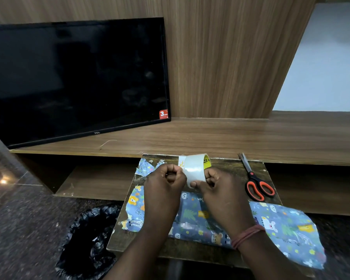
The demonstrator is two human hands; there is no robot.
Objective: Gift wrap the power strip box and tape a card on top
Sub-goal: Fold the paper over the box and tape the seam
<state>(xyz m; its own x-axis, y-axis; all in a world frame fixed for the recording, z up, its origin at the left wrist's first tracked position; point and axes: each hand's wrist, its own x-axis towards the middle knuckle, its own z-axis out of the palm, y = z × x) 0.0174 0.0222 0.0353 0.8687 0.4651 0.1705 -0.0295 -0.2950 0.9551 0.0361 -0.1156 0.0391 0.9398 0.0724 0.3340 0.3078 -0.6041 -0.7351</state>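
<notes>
One box (192,221) wrapped in blue animal-print paper lies on the table (226,168). Right hand (216,186) grasps one tape roll (194,168); left hand (166,178) pinches its end. One pair of scissors (255,182) lies beside.

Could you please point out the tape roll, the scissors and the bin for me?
Tape roll (194,169), head view, on the roll's clear outer band.
Scissors (259,188), head view, on the orange handles.
Bin (87,241), head view, on its black liner.
</notes>
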